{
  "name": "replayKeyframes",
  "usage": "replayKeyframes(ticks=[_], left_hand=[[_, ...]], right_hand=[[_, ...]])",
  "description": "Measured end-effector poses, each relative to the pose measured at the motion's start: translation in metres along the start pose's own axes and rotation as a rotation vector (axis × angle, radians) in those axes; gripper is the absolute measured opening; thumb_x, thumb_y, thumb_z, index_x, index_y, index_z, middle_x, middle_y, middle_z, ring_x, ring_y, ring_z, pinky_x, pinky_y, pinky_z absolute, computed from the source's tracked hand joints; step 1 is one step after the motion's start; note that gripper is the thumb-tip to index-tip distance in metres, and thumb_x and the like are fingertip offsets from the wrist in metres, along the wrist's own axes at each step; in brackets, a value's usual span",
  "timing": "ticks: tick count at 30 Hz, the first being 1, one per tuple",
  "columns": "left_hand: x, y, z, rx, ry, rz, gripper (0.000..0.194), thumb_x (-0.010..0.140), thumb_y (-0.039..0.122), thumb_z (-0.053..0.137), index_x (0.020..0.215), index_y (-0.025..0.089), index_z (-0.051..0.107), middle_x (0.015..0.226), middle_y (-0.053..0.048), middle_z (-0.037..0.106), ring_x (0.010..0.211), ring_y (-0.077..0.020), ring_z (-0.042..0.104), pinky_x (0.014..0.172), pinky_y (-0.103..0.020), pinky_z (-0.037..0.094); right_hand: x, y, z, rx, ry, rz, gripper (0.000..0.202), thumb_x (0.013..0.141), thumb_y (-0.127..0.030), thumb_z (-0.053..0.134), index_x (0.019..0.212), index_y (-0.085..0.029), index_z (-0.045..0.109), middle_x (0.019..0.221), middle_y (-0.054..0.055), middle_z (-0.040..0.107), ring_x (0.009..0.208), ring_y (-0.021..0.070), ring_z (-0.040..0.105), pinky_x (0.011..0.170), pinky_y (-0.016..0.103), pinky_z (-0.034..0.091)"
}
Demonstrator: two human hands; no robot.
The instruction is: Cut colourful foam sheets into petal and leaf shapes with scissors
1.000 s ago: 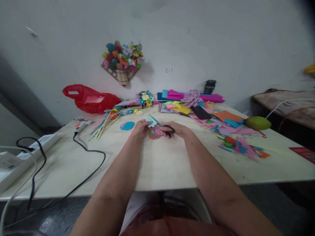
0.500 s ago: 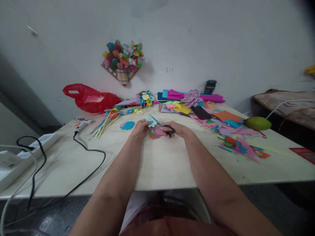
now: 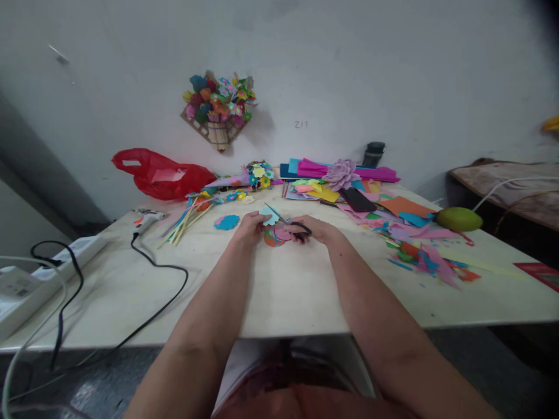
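My left hand (image 3: 252, 227) is closed on a light blue scalloped paper piece (image 3: 269, 216), held just above the table. My right hand (image 3: 311, 228) grips the black handles of a pair of scissors (image 3: 279, 216), whose blades point up and left across the light blue piece. Beneath and between the hands lie round paper pieces, an orange one (image 3: 274, 240) and a pink one (image 3: 282, 233). Blue scalloped paper (image 3: 229, 222) with some pink at its edge rests to the left of my left hand.
A glue gun (image 3: 149, 220) with a black cord and a power strip (image 3: 70, 262) are at the left. A red bag (image 3: 174, 180) lies at the back. Paper sheets, a phone (image 3: 358, 199), scraps (image 3: 430, 262) and a green fruit (image 3: 459, 219) are at the right.
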State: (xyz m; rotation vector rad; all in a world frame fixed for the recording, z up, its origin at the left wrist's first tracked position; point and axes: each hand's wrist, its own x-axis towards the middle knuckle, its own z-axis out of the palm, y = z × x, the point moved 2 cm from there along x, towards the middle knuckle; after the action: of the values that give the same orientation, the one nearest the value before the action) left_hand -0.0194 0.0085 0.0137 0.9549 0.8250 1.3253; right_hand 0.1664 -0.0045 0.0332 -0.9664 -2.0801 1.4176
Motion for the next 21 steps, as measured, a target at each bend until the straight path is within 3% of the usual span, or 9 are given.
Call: replayKeyframes(ticks=[21], left_hand=[[0.0012, -0.0002, -0.0017, -0.005, 0.01, -0.001, 0.015, 0.056, 0.011, 0.07, 0.069, 0.01, 0.065, 0.069, -0.006, 0.068, 0.064, -0.0151, 0.065, 0.062, -0.025, 0.053]], right_hand=[[0.0017, 0.0032, -0.001, 0.009, 0.031, 0.025, 0.031, 0.074, -0.042, 0.061, 0.064, -0.015, 0.051, 0.047, -0.003, 0.051, 0.037, 0.0056, 0.041, 0.036, 0.02, 0.024]])
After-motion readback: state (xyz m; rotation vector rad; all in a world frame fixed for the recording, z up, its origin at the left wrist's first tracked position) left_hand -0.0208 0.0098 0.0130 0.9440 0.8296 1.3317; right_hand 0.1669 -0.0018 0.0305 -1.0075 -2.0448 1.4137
